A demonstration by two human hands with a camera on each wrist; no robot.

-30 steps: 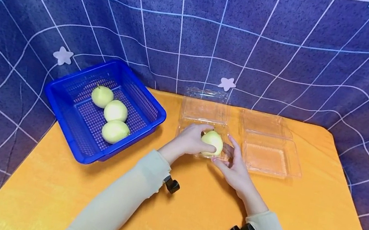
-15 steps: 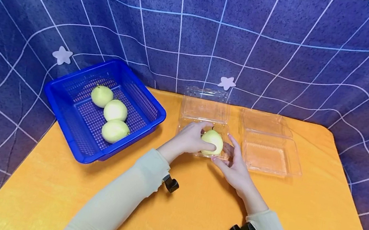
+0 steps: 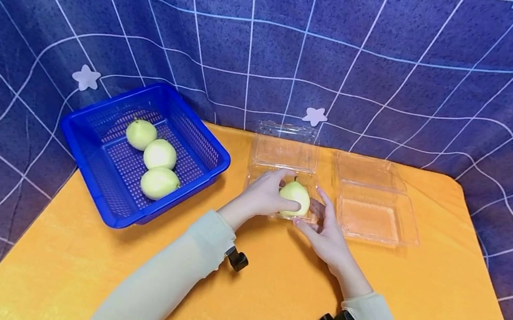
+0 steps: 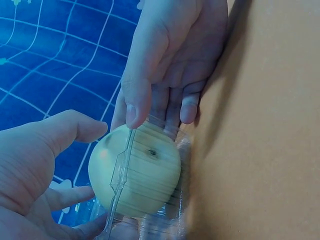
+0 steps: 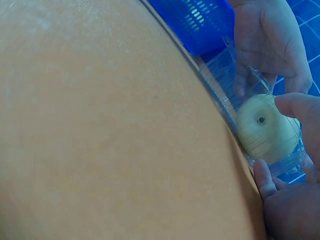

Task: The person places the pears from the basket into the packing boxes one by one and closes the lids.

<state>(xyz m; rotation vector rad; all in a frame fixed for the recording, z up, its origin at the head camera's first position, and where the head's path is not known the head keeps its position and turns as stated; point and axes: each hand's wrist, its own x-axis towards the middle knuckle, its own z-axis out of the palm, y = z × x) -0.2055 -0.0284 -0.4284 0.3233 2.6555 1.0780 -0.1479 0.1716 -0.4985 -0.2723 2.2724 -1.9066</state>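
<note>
My left hand grips a pale green pear inside the near half of a clear plastic clamshell box at the table's middle back. My right hand holds that box's right front side, thumb at the rim and fingers outside. In the left wrist view the pear shows behind the box's ribbed wall, my right hand above it and my left hand at its left. The right wrist view shows the pear between my left hand and my right hand.
A blue basket at the back left holds three more pears. A second clear clamshell box lies open to the right. An orange cloth covers the table, and a blue grid-patterned backdrop stands behind.
Almost nothing has moved. My left hand has settled slightly with the pear in the box; my right hand stays on the box's side.
</note>
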